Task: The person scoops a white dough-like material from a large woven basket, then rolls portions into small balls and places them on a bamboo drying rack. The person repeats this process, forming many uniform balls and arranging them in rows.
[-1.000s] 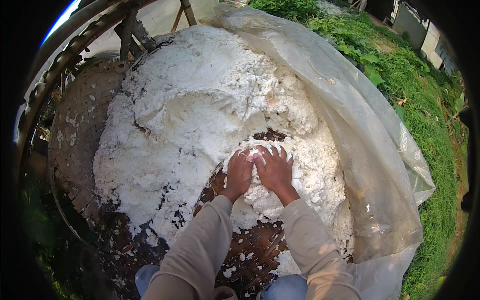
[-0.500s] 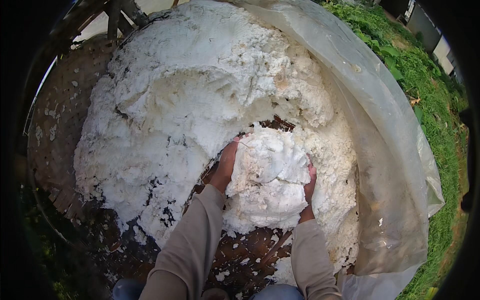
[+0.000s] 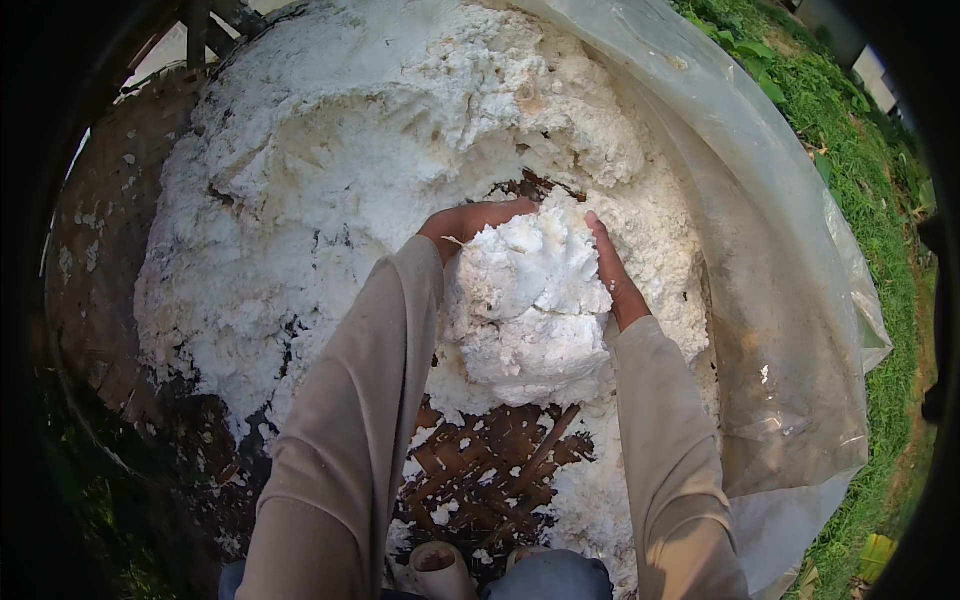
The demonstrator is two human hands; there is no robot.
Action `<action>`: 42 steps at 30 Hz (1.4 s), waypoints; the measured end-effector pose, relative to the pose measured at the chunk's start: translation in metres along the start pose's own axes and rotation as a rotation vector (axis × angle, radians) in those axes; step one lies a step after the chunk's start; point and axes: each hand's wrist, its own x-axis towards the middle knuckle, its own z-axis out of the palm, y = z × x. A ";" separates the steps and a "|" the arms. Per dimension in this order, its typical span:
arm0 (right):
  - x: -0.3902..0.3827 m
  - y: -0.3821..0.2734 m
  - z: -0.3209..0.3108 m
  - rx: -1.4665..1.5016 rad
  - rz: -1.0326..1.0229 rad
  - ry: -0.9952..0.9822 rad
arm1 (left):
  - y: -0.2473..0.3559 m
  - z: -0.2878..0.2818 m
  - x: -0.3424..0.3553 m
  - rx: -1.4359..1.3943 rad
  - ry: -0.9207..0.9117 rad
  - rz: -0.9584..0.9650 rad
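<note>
A big lump of damp, crumbly white mash (image 3: 530, 300) is between my two hands, in front of a larger heap of the same stuff. My left hand (image 3: 480, 218) is bent round the lump's far left side, with its fingertips partly hidden behind it. My right hand (image 3: 615, 270) presses along the right side, thumb upward, its other fingers hidden by the mash. The larger white mash heap (image 3: 330, 190) spreads to the left, far and right. Under it lies a dark woven bamboo mat (image 3: 480, 460), bared in front of the lump and dotted with white crumbs.
A cloudy plastic sheet (image 3: 780, 290) lines the right side of the heap. Green grass (image 3: 860, 210) grows beyond it. A mat edge (image 3: 110, 220) rises at the left, near wooden slats (image 3: 205, 35). My knee (image 3: 555, 575) shows at the lower edge.
Both hands have slid away from me along the lump, the left now reaching round its far side. More bare mat shows in front of the lump. The view has shifted slightly.
</note>
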 end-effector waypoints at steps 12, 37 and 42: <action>-0.141 -0.010 0.112 -0.874 -0.300 -0.074 | -0.096 0.054 -0.137 0.567 0.383 0.588; -0.182 0.103 -0.026 -0.537 -0.566 -0.013 | -0.190 0.039 -0.190 -0.121 0.304 0.315; -0.167 0.134 -0.028 -0.187 -0.416 -0.065 | -0.255 0.056 -0.163 -0.783 0.445 0.353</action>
